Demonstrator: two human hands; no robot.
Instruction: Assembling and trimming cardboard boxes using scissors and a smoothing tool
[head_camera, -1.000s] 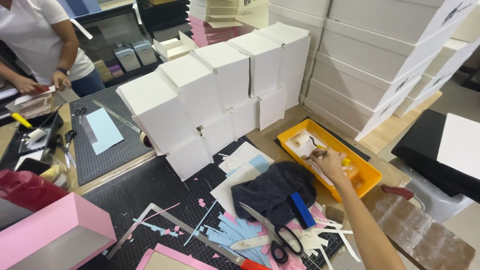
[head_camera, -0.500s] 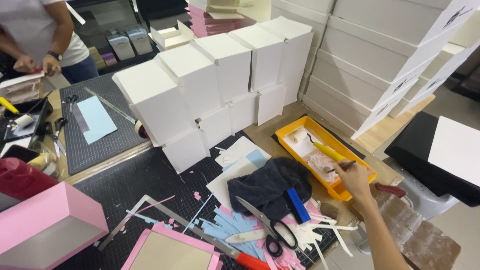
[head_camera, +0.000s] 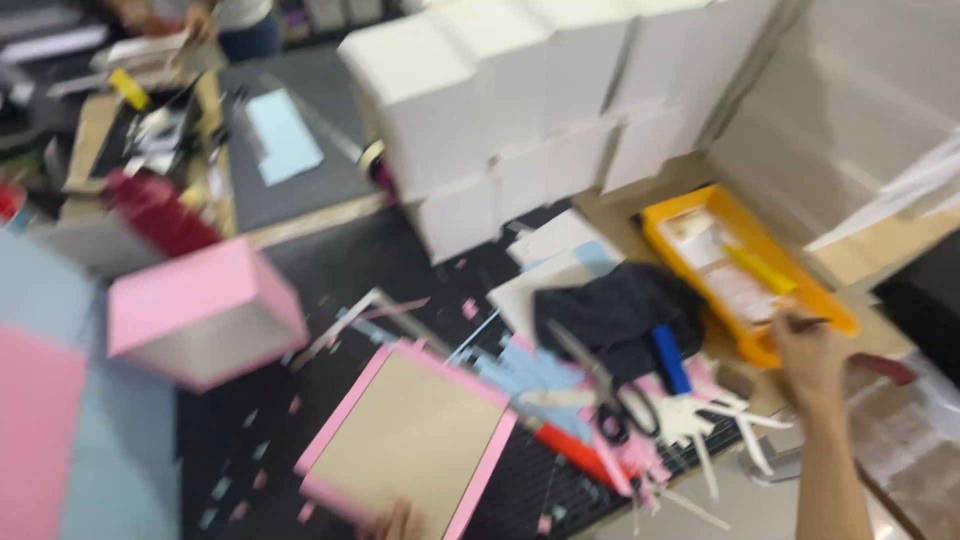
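Hands at a cluttered craft bench, one on a pink-edged board, one on a brush

At far left a pink box stood open-side down-front on the dark cutting mat. Next, the left hand, only its fingertips in view at the bottom edge, touched the lower rim of a brown board with a pink border; how tightly it gripped could not be told. Scissors and a dark cloth lay among paper scraps in the middle, in front of stacked white boxes. At right, the right hand was closed around a thin brush handle at the near rim of the orange tray.
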